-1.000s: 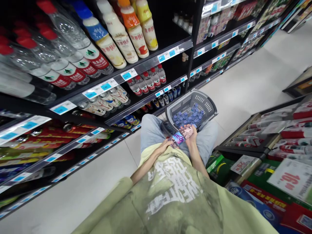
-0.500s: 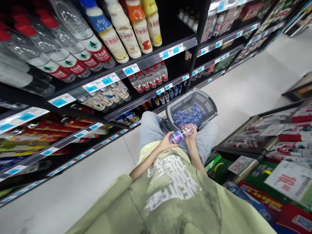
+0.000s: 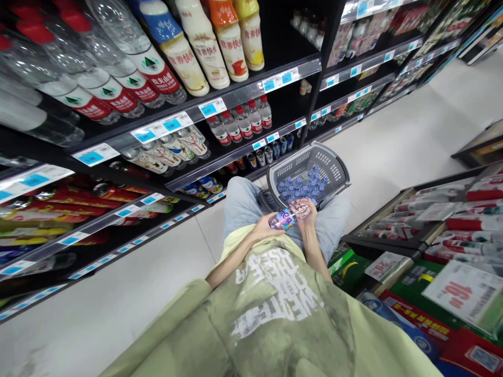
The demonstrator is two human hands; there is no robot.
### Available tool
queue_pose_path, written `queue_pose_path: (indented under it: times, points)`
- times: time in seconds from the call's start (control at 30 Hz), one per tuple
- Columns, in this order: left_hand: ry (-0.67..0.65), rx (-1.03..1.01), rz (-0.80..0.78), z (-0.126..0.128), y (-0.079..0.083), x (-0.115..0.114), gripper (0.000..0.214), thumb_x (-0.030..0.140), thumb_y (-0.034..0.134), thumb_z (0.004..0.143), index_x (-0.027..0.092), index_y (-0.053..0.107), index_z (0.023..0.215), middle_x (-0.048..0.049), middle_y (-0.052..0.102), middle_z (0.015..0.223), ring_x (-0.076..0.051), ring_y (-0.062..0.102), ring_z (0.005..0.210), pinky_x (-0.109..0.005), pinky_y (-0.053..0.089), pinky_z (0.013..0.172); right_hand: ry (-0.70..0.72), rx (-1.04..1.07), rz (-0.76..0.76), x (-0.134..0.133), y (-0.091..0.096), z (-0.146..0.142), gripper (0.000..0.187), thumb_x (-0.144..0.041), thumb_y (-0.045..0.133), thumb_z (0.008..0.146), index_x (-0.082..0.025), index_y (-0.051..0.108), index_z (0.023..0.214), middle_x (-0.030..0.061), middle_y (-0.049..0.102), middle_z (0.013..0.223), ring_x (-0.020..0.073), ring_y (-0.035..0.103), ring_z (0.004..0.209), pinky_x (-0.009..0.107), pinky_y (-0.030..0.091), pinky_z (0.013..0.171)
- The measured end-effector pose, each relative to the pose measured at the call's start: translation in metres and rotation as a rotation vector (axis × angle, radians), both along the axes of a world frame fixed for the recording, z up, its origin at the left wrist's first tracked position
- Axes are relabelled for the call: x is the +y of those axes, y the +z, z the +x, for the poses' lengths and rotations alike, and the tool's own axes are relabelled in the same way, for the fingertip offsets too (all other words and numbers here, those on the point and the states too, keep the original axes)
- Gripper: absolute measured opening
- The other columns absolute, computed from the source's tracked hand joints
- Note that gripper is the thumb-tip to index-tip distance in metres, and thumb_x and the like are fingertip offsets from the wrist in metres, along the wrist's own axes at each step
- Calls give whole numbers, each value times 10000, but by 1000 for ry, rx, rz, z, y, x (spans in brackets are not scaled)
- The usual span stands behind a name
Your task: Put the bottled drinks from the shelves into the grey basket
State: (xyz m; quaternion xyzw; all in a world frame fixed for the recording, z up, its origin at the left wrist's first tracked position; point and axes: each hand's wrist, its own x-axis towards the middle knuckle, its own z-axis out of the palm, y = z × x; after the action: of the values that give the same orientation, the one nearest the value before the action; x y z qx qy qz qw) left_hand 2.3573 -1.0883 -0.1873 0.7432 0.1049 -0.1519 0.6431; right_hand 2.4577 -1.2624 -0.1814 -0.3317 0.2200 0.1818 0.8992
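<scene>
A clear drink bottle point(image 3: 285, 218) with a blue and purple label lies slanted across my lap, its capped end toward the upper right. My left hand point(image 3: 262, 226) is closed round the bottom end. Near the cap, my right hand point(image 3: 308, 215) grips the upper part, with its fingers wrapped over the bottle. Just beyond my hands, a grey shopping basket point(image 3: 338, 162) stands between my knees and the shelves. Inside it, several blue-capped bottles point(image 3: 302, 186) stand packed together, their lower parts hidden.
On my left run black shelves with price tags point(image 3: 157, 128), holding red-capped water bottles point(image 3: 149, 68), milk drink bottles point(image 3: 212, 44) and cans point(image 3: 269, 155). To my right are boxes point(image 3: 416, 314), a price sign point(image 3: 461, 296) and stacked packs of drinks point(image 3: 467, 225). Tiled floor point(image 3: 385, 136) stretches ahead.
The bottle has turned slightly between my hands, so its label shows a different part. My view has shifted a little; the basket and its bottles stay in place.
</scene>
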Motion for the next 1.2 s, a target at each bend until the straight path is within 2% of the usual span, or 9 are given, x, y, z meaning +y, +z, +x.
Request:
queue_pose_path:
  times: [0.13, 0.23, 0.3, 0.43, 0.57, 0.63, 0.77, 0.93, 1.2]
  points:
    - [-23, 84, -196, 0, 7, 0, 629, 554, 883, 654, 135, 765, 1108, -89, 801, 1001, -296, 677, 943, -384, 567, 865, 9, 38, 1, 0, 9, -3, 232, -434, 492, 1000, -278, 579, 853, 3, 713, 780, 230, 696, 797, 460, 620, 864]
    - [5, 155, -255, 0, 11, 0, 497, 561, 849, 695, 172, 776, 996, -84, 801, 944, -315, 673, 955, -401, 563, 878, 14, 40, 37, 1, 12, -3, 248, -455, 501, 1000, -280, 566, 837, -8, 694, 755, 219, 685, 778, 432, 619, 827]
    - [23, 179, -260, 1, 13, -1, 485, 552, 857, 701, 177, 779, 998, -86, 806, 962, -330, 674, 987, -414, 565, 898, 10, 51, 56, 1, 12, -3, 257, -440, 473, 1009, -278, 559, 828, -14, 679, 728, 206, 671, 761, 399, 610, 796]
    - [32, 129, -244, 1, 13, -3, 595, 559, 902, 681, 183, 769, 1122, -95, 807, 1121, -351, 656, 1109, -435, 551, 993, -23, 83, 50, 0, 12, -2, 280, -398, 412, 1028, -270, 564, 831, -25, 664, 700, 189, 654, 740, 369, 598, 788]
    - [63, 119, -227, 3, 9, -5, 686, 557, 929, 684, 183, 727, 1222, -104, 781, 1136, -342, 652, 1125, -438, 562, 988, -66, 97, 26, 0, 10, -1, 310, -388, 392, 1039, -265, 580, 826, -29, 675, 707, 180, 666, 741, 354, 596, 793]
    - [87, 116, -218, 3, 7, -7, 772, 490, 982, 625, 188, 694, 1275, -101, 767, 1169, -336, 657, 1127, -434, 571, 987, -82, 96, 7, 0, 8, 0, 301, -391, 409, 1030, -265, 585, 822, -25, 682, 712, 180, 674, 743, 347, 594, 791]
    - [96, 44, -220, 3, 2, -11, 968, 319, 1021, 503, 208, 609, 1372, -126, 711, 1363, -333, 658, 1176, -426, 568, 1010, -93, 86, -14, 1, 3, 0, 254, -403, 470, 997, -267, 587, 817, -21, 697, 726, 183, 690, 757, 341, 591, 782]
    - [67, -45, -115, 2, -3, -11, 962, 280, 948, 565, 178, 551, 1436, -170, 665, 1450, -326, 659, 1230, -409, 528, 1073, -93, 76, -29, 0, -1, 0, 226, -422, 512, 972, -271, 590, 823, -25, 710, 744, 182, 704, 775, 349, 599, 804]
    - [-12, -58, 127, 2, -4, -6, 902, 322, 920, 630, 159, 600, 1457, -105, 767, 1284, -319, 720, 1158, -405, 539, 1075, -91, 124, -60, 3, 0, 2, 254, -341, 492, 991, -243, 609, 788, -15, 712, 702, 170, 712, 735, 310, 591, 757]
